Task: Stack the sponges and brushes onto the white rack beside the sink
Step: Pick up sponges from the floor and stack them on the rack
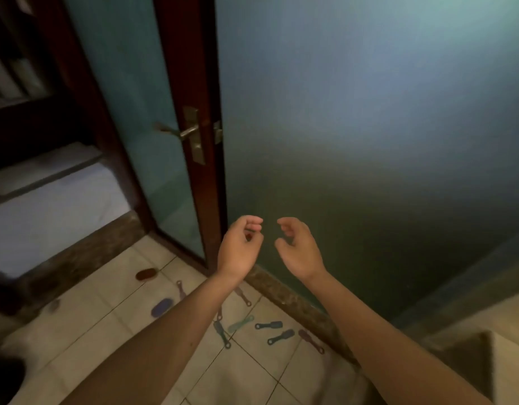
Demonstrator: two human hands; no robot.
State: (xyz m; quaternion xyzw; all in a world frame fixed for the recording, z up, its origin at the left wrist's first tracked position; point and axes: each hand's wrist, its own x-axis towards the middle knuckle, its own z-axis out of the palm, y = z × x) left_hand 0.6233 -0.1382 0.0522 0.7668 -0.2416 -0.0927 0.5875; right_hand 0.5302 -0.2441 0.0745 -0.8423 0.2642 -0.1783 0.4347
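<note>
The left hand (pixel 240 248) and right hand (pixel 299 250) hover before the frosted blue-green glass door (pixel 369 141), fingers loosely curled round nothing. The small coloured long-handled plastic brushes (pixel 269 325), a reddish-brown oval pad (pixel 146 274) and a blue-violet oval pad (pixel 162 307) (probably the sponges) lie scattered on the pale tiled floor (pixel 106 302). No rack shows. The person would do well to crouch and gather the brushes with handles aligned.

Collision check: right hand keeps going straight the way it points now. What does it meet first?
Probably the frosted glass panel directly ahead of the right hand; nothing shows between them. How far off the glass is cannot be judged from this one view.
</note>
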